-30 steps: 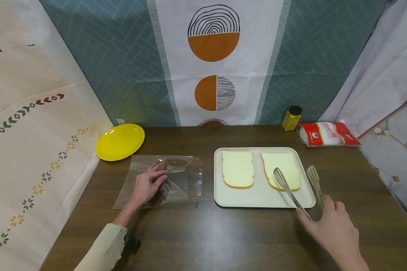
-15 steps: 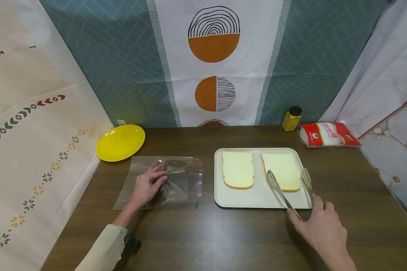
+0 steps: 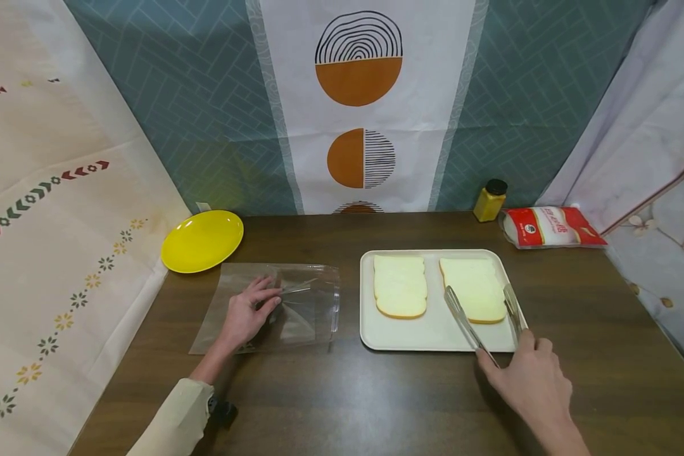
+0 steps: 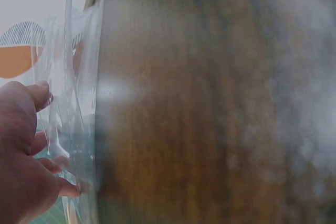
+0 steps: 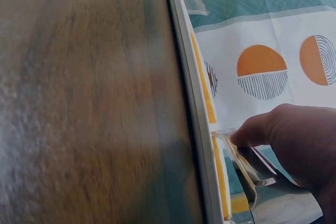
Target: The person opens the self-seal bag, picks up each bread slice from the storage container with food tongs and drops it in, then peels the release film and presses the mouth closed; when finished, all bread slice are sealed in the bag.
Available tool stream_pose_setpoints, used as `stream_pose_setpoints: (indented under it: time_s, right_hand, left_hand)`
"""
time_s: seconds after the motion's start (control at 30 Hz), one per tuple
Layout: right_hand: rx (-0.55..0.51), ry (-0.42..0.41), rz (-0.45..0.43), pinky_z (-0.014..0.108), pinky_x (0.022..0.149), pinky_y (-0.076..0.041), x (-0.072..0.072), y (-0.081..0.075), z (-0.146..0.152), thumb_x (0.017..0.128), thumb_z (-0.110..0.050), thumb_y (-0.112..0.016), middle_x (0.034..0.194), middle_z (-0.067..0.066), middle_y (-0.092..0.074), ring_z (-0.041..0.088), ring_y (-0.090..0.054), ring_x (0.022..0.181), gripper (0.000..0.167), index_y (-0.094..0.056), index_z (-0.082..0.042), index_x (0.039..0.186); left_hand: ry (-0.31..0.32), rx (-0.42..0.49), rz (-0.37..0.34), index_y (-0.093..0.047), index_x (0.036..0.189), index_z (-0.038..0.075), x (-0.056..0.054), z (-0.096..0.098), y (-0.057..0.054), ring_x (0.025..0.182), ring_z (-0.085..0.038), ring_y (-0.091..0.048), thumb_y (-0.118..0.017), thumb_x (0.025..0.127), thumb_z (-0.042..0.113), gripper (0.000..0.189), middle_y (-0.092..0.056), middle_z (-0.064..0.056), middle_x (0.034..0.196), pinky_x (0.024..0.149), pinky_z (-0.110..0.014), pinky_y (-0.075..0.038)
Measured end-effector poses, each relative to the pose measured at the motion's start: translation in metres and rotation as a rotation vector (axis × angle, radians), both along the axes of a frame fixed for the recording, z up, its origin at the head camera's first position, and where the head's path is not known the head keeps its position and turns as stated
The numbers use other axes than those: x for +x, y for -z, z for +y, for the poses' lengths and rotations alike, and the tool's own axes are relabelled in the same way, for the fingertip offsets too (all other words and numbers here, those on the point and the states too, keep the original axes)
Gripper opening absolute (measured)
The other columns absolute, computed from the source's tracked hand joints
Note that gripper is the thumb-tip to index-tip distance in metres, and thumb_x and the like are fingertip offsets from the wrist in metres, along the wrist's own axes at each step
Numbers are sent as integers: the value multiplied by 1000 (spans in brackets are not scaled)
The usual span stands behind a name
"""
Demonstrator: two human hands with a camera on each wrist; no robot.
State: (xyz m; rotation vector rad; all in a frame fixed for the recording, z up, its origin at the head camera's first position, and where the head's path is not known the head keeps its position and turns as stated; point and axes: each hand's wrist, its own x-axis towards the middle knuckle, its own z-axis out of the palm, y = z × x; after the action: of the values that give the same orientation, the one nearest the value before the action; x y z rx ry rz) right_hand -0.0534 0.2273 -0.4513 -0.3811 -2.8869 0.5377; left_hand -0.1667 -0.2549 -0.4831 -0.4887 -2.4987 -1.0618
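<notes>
My left hand rests on a clear plastic bag lying flat on the table, thumb and fingers spread over it. The left wrist view shows the fingertips against the film. In my right hand I hold metal tongs, thumb on one arm, fingers on the other. The tongs' slotted ends stand apart on either side of the right bread slice. A second bread slice lies to its left on the same cream tray. From the right wrist, thumb and tongs show beside the tray edge.
A yellow plate leans at the back left, behind the bag. At the back right stand a yellow jar with a black lid and a red and white packet. Hanging cloths border the wooden table at the back and sides.
My right hand has moved left with the tongs, bringing their ends to both sides of the right slice and slightly closer together. The left hand and bag have stayed in place.
</notes>
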Motion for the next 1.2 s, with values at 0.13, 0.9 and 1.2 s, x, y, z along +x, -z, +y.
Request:
stream_pose_setpoints:
  time_s: [0.13, 0.9, 1.2]
  right_hand:
    - [2, 1, 24, 59, 39, -41, -3, 4, -2, 76, -47, -79, 89, 35, -45, 51, -54, 72, 79, -46, 17, 109]
    - [6, -64, 29, 54, 37, -41, -8, 7, -7, 80, -38, -76, 74, 26, -41, 40, -50, 52, 62, -43, 15, 87]
    - [-3, -79, 69, 58, 38, -40, -9, 9, -6, 80, -34, -75, 72, 27, -41, 43, -50, 49, 59, -40, 13, 85]
  left_hand:
    - [-3, 3, 2, -77, 102, -3, 0, 0, 0, 123, -52, -52, -79, 83, -3, 20, -64, -28, 123, 99, -66, -40]
    - [1, 28, -20, -77, 103, -2, 1, -3, 3, 125, -52, -50, -78, 83, -4, 19, -63, -29, 124, 100, -65, -40]
    - [-3, 23, -18, -78, 102, -2, 0, -2, 3, 125, -51, -51, -78, 83, -3, 19, -63, -28, 125, 100, -65, -40]
